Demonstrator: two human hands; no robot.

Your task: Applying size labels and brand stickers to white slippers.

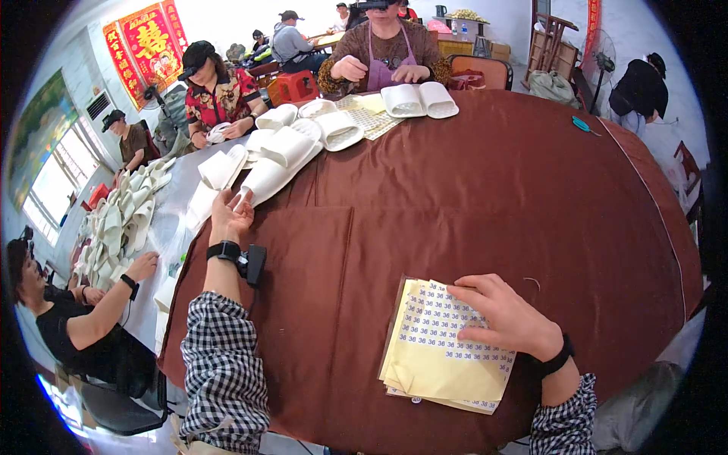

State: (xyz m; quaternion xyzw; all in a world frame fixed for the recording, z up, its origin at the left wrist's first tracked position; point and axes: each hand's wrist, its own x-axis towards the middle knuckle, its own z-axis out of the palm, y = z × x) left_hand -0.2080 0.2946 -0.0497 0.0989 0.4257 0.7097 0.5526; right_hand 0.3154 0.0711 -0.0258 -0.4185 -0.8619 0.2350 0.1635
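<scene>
My left hand point(232, 215) reaches to the near end of a white slipper point(282, 173), its fingers closed about that end. The slipper lies among several other white slippers point(221, 168) at the table's far left side. Over a small stack of pale yellow sticker sheets point(444, 371) rests my right hand point(500, 315), fingers spread and nothing gripped. Rows of small blue printed marks cover the top sheet's upper part. The stack lies on the brown cloth, partly hidden by my right hand.
A brown cloth covers the round table point(485, 182). Across it a person in a purple apron point(390, 57) sits behind a pair of slippers point(419, 100) and another sticker sheet point(371, 117). A slipper heap point(117, 220) and co-workers are at left. A teal tool point(582, 124) lies far right.
</scene>
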